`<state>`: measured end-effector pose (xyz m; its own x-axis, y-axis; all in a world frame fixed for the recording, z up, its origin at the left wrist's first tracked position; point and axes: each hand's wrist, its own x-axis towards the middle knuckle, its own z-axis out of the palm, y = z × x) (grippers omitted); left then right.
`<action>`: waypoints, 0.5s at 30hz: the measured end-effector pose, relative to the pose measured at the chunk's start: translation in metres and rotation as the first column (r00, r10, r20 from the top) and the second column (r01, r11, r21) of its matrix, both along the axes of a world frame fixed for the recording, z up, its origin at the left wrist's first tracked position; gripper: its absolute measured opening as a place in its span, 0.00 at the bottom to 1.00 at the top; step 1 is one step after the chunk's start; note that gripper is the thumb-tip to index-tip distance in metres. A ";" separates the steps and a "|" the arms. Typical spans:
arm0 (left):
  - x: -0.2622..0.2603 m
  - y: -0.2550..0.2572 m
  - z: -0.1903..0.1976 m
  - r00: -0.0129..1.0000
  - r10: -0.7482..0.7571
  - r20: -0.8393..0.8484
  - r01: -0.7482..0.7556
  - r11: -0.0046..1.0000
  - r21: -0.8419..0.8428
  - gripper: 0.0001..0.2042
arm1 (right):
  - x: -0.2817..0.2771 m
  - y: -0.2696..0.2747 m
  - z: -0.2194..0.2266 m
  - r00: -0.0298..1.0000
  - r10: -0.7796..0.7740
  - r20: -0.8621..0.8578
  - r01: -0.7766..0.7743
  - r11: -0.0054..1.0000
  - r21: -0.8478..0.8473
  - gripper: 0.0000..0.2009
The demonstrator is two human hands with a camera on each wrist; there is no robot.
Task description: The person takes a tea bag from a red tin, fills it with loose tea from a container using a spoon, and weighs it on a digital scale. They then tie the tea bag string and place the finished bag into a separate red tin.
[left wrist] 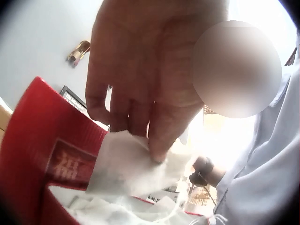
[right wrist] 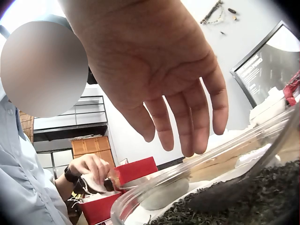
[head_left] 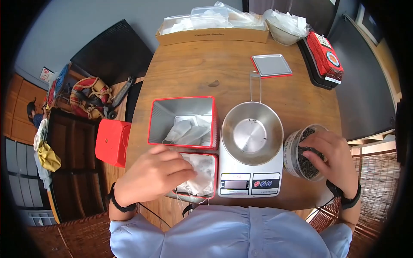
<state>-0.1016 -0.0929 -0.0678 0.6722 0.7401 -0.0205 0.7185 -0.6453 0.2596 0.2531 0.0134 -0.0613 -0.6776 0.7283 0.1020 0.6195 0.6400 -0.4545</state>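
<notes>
Pouch [left wrist: 119, 164] | pinched by left fingers [left wrist: 164, 133], lower edge unclear | right fingers [right wrist: 201, 124] straight, apparently empty, over leaves [right wrist: 234, 201]

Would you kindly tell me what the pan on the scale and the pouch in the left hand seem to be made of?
The pan looks like bare metal, probably stainless steel, given its silvery sheen. The pouch seems thin fabric or paper, matt white, judging by its soft creases.

PLACE: indoor workspace, home or small shop unclear | brown wooden table [head_left: 185, 71] | white digital scale [head_left: 249, 191] | clear round plastic tub [head_left: 291, 155] of dark dried leaves [head_left: 306, 167] | brown cardboard box [head_left: 215, 38] printed "Vacuum Sealer" | orange-brown wooden cabinet [right wrist: 96, 152] | brown woven screen [head_left: 378, 185] | plain grey wall [head_left: 99, 26]
</notes>
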 end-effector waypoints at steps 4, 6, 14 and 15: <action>0.017 0.010 0.009 0.964 0.040 0.263 -0.103 0.968 0.230 0.10 | -0.005 0.000 0.000 0.994 0.101 -0.043 -0.096 0.991 0.093 0.09; 0.031 0.019 0.014 0.950 0.023 0.310 -0.109 0.959 0.261 0.11 | -0.008 -0.002 0.000 0.987 0.144 -0.071 -0.129 0.976 0.178 0.10; 0.092 0.051 0.027 0.897 -0.052 0.438 -0.066 0.966 0.250 0.11 | -0.020 -0.020 0.010 0.883 0.349 -0.313 -0.246 0.913 0.325 0.11; 0.096 0.054 0.028 0.896 -0.055 0.440 -0.047 0.975 0.217 0.11 | -0.018 -0.018 0.008 0.891 0.329 -0.312 -0.224 0.918 0.326 0.11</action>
